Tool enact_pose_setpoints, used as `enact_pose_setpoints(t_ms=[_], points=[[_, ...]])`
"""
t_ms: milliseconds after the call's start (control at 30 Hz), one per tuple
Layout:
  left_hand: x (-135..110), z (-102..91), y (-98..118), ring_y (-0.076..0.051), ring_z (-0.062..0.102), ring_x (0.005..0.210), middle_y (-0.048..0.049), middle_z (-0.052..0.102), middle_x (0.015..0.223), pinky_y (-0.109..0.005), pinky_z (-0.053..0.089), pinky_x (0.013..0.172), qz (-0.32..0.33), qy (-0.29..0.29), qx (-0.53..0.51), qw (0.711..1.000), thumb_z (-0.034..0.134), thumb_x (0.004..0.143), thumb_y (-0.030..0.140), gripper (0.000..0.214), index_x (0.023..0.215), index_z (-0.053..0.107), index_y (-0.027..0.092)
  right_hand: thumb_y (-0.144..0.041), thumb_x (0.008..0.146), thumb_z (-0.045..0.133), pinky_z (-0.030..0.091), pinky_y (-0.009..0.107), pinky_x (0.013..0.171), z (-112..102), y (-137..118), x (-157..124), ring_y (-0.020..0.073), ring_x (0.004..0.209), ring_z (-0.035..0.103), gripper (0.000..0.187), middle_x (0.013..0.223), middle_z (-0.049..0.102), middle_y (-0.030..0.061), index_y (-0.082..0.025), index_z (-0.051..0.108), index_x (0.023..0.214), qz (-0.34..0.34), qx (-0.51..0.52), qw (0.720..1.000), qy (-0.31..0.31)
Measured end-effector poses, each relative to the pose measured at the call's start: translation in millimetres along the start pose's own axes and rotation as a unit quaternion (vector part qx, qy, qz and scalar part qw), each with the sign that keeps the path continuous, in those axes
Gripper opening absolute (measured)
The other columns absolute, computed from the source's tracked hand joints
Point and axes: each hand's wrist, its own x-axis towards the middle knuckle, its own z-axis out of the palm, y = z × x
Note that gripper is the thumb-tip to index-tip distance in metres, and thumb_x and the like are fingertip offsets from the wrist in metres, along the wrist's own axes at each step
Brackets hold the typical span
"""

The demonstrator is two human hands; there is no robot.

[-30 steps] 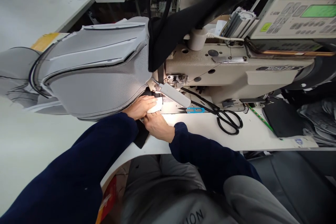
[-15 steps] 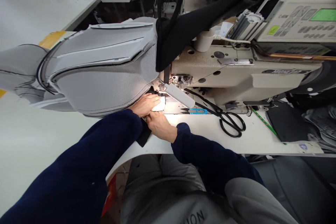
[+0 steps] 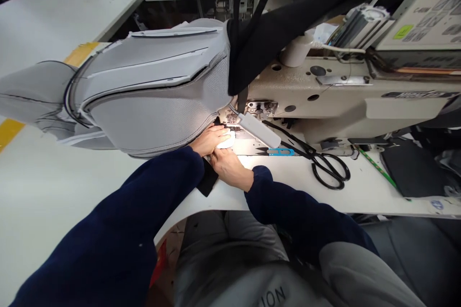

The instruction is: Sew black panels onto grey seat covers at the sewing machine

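My left hand (image 3: pixel 210 140) lies with its fingers stretched out flat at the lower edge of a grey padded backpack (image 3: pixel 154 120), close to the needle area of a sewing machine (image 3: pixel 302 76). Under its fingertips shows a small white piece of material (image 3: pixel 226 140), brightly lit. Just below, my right hand (image 3: pixel 230 168) has its fingers curled in at that white piece's near edge; the fingertips are partly hidden. A black strap end (image 3: pixel 208 180) hangs from under both hands onto the table. Another wide black strap (image 3: pixel 273 38) rises from the backpack across the machine head.
Right of my hands lie blue thread snips (image 3: pixel 281 152) and black-handled scissors (image 3: pixel 329 170). A white lamp (image 3: pixel 260 130) hangs by the needle. On the white table (image 3: pixel 118 196) there is yellow tape (image 3: pixel 9 133); a green striped stick (image 3: pixel 378 167) and dark fabric (image 3: pixel 412 168) lie far right.
The whole view has shifted, so everything sits slightly farther right. Both hands keep nearly the same place on the work, and the upper black strap and its loop stand a little differently.
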Motion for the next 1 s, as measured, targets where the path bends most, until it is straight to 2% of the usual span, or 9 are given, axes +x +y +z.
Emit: enact_pose_setpoints(t_ms=[67, 133, 200, 267, 400, 500, 800, 900, 1000], points=[[-2, 0.1, 0, -0.021, 0.045, 0.129, -0.0088, 0.055, 0.135, -0.037, 0.032, 0.112, 0.0, 0.05, -0.056, 0.997, 0.04, 0.089, 0.017, 0.038, 0.122, 0.059, 0.013, -0.009, 0.094, 0.033, 0.042, 0.044, 0.088, 3, 0, 0, 0.0279, 0.102, 0.051, 0.031, 0.102, 0.057, 0.0205, -0.002, 0.059, 0.108, -0.007, -0.003, 1.0, 0.023], [-3, -0.6, 0, -0.017, 0.052, 0.121, -0.0087, 0.061, 0.127, -0.032, 0.037, 0.108, -0.03, 0.125, -0.121, 0.984, 0.034, 0.092, 0.02, 0.039, 0.119, 0.061, 0.012, -0.013, 0.094, 0.038, 0.039, 0.045, 0.095, 5, 0, -1, 0.0294, 0.111, 0.047, 0.028, 0.109, 0.056, 0.0216, -0.001, 0.059, 0.109, -0.013, -0.004, 0.999, 0.046], [-3, -1.2, 0, -0.016, 0.056, 0.115, -0.0081, 0.064, 0.121, -0.03, 0.041, 0.105, -0.057, 0.167, -0.168, 0.97, 0.031, 0.093, 0.024, 0.041, 0.116, 0.063, 0.012, -0.015, 0.093, 0.041, 0.038, 0.045, 0.098, 6, 0, -2, 0.0303, 0.117, 0.044, 0.027, 0.114, 0.055, 0.0214, -0.002, 0.059, 0.108, -0.012, -0.005, 0.998, 0.06], [-3, -0.2, -1, -0.016, 0.055, 0.116, -0.0079, 0.065, 0.121, -0.031, 0.04, 0.106, -0.04, 0.147, -0.176, 0.973, 0.032, 0.092, 0.025, 0.041, 0.113, 0.065, 0.013, -0.014, 0.094, 0.039, 0.039, 0.045, 0.097, 7, 0, -2, 0.0298, 0.114, 0.046, 0.026, 0.112, 0.056, 0.021, -0.003, 0.059, 0.106, -0.012, -0.002, 0.998, 0.061], [-9, 6.1, -5, -0.021, 0.044, 0.13, -0.0088, 0.058, 0.131, -0.043, 0.024, 0.116, 0.028, 0.047, -0.094, 0.994, 0.039, 0.086, 0.021, 0.041, 0.12, 0.061, 0.013, -0.011, 0.093, 0.035, 0.041, 0.046, 0.092, 8, 0, -3, 0.0277, 0.099, 0.052, 0.028, 0.1, 0.058, 0.0212, -0.002, 0.06, 0.102, -0.023, 0.001, 0.999, 0.047], [-11, 9.2, -6, -0.022, 0.041, 0.133, -0.0091, 0.054, 0.136, -0.045, 0.021, 0.116, 0.036, 0.019, -0.048, 0.998, 0.04, 0.084, 0.017, 0.045, 0.126, 0.057, 0.014, -0.009, 0.092, 0.035, 0.04, 0.047, 0.091, 8, 0, -4, 0.0274, 0.096, 0.052, 0.029, 0.098, 0.058, 0.0211, -0.001, 0.061, 0.102, -0.025, -0.006, 0.999, 0.044], [3, 13.3, -10, -0.022, 0.042, 0.132, -0.0108, 0.05, 0.139, -0.043, 0.024, 0.115, 0.018, -0.004, -0.023, 1.0, 0.047, 0.083, 0.018, 0.046, 0.128, 0.054, 0.013, -0.015, 0.094, 0.034, 0.04, 0.047, 0.089, 13, 6, -1, 0.028, 0.095, 0.051, 0.03, 0.098, 0.057, 0.0194, -0.004, 0.058, 0.109, -0.012, -0.006, 0.999, 0.052], [6, 17.2, -15, -0.021, 0.045, 0.129, -0.012, 0.055, 0.134, -0.038, 0.031, 0.113, 0.026, 0.025, -0.042, 0.998, 0.049, 0.081, 0.015, 0.045, 0.125, 0.058, 0.011, -0.023, 0.095, 0.037, 0.038, 0.046, 0.095, 14, 8, 0, 0.0281, 0.1, 0.048, 0.032, 0.102, 0.056, 0.0186, -0.004, 0.057, 0.111, -0.005, 0.016, 0.997, 0.077], [6, 19.1, -17, -0.019, 0.05, 0.124, -0.0122, 0.061, 0.127, -0.032, 0.039, 0.109, 0.042, 0.079, -0.068, 0.994, 0.047, 0.075, 0.008, 0.044, 0.116, 0.063, 0.01, -0.022, 0.093, 0.039, 0.037, 0.045, 0.096, 12, 11, -1, 0.0275, 0.105, 0.046, 0.031, 0.108, 0.053, 0.018, -0.006, 0.057, 0.113, -0.002, 0.05, 0.995, 0.089]])
